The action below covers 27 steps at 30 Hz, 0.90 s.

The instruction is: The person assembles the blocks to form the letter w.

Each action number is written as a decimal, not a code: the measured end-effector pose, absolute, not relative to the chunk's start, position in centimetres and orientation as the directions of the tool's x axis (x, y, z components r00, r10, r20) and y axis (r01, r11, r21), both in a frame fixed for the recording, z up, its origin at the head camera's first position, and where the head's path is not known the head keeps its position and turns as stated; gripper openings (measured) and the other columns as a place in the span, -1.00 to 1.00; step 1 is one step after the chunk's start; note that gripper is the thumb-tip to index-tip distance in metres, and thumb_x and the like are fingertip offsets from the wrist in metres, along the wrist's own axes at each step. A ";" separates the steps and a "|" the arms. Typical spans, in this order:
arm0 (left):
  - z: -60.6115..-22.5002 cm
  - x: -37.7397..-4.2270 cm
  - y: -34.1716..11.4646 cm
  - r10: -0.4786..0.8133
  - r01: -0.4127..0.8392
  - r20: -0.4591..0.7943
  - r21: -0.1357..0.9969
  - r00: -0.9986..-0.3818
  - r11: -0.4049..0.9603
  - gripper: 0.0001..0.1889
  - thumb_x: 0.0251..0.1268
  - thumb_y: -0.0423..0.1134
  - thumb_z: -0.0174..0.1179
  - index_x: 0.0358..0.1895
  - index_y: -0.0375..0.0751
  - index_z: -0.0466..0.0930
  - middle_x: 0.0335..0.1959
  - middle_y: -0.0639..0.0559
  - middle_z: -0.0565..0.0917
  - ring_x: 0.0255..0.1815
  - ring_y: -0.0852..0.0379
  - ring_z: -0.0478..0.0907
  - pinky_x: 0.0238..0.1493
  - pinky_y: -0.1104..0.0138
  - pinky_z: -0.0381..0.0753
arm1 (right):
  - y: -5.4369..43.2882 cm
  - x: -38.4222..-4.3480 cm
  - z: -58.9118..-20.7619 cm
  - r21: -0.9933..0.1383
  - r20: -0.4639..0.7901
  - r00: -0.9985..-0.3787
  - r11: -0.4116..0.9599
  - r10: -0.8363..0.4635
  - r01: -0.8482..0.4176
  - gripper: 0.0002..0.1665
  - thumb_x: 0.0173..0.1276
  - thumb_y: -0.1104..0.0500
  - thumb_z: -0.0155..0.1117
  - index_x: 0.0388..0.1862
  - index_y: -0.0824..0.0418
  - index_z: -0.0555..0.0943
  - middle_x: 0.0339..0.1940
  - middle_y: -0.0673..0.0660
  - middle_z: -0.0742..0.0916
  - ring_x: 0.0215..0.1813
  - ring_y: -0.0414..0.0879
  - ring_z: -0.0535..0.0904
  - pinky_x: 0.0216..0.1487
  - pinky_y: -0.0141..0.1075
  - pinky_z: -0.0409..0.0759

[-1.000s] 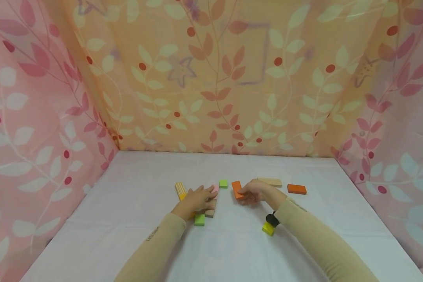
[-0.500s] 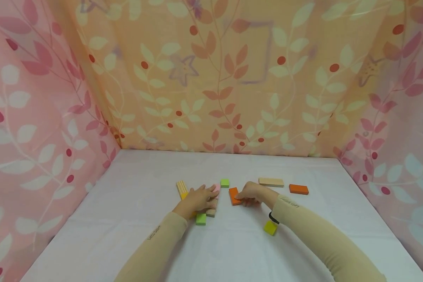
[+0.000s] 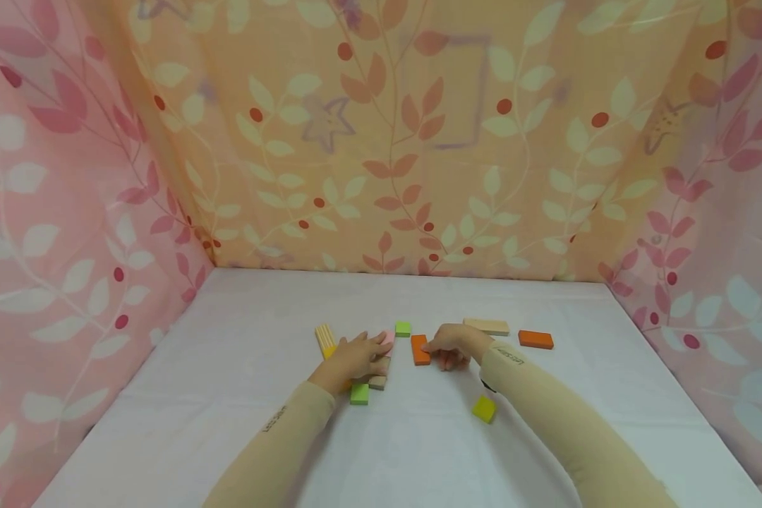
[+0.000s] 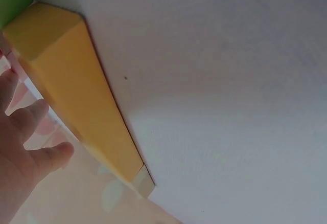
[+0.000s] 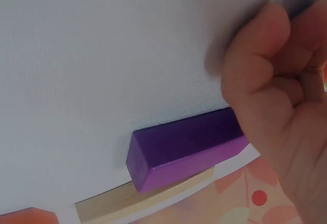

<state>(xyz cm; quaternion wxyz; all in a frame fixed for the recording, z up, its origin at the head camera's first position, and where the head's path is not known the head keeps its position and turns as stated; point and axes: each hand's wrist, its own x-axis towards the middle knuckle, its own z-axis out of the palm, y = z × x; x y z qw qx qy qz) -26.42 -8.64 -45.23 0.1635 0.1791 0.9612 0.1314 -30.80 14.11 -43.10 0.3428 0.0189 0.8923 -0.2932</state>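
Note:
My left hand [image 3: 351,361] lies with spread fingers over a cluster of blocks, its fingertips at a pink block [image 3: 390,337] and above a brown wooden block [image 3: 377,383]. In the left wrist view a long yellow block [image 4: 87,91] runs beside these fingers [image 4: 51,157]. My right hand [image 3: 457,342] holds a flat orange block [image 3: 419,351] by its right edge, the remaining fingers curled beside it. From the right wrist, a purple block [image 5: 189,144] shows just past the hand; in the head view that hand hides it.
Behind the hands are a green block [image 3: 403,329], a pale wooden plank [image 3: 486,327] and another orange block [image 3: 536,340]. Nearer lie a green block [image 3: 359,395] and a yellow block [image 3: 484,409]. A ridged cream piece [image 3: 324,339] lies left. Patterned cloth [image 3: 381,141] encloses the table.
The right hand has brought the orange block slightly left and down, turning it from slanted to nearly straight beside the cluster. The left hand has stayed in place.

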 end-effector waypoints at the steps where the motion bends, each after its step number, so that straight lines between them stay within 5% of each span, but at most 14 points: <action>1: -45.2 -26.4 -8.7 0.388 0.302 -0.266 0.312 -0.883 0.901 -0.31 0.24 0.14 0.21 0.45 0.14 0.29 0.52 0.15 0.16 0.54 -0.13 -0.03 0.39 -0.25 -0.11 | 14.1 -30.8 -43.1 -0.506 -0.626 -0.763 0.829 -0.163 0.238 -0.61 0.42 -0.07 0.21 -0.48 0.19 0.53 -0.66 0.06 0.57 -0.58 -0.13 0.42 -0.46 -0.29 0.42; 27: -44.9 -26.3 -8.5 0.386 0.306 -0.272 0.293 -0.881 0.906 -0.31 0.23 0.13 0.21 0.44 0.12 0.30 0.53 0.13 0.15 0.53 -0.13 0.01 0.38 -0.26 -0.07 | 14.0 -31.1 -43.0 -0.487 -0.626 -0.762 0.845 -0.163 0.220 -0.55 0.42 -0.13 0.18 -0.49 0.18 0.54 -0.66 0.05 0.61 -0.58 -0.14 0.46 -0.46 -0.28 0.45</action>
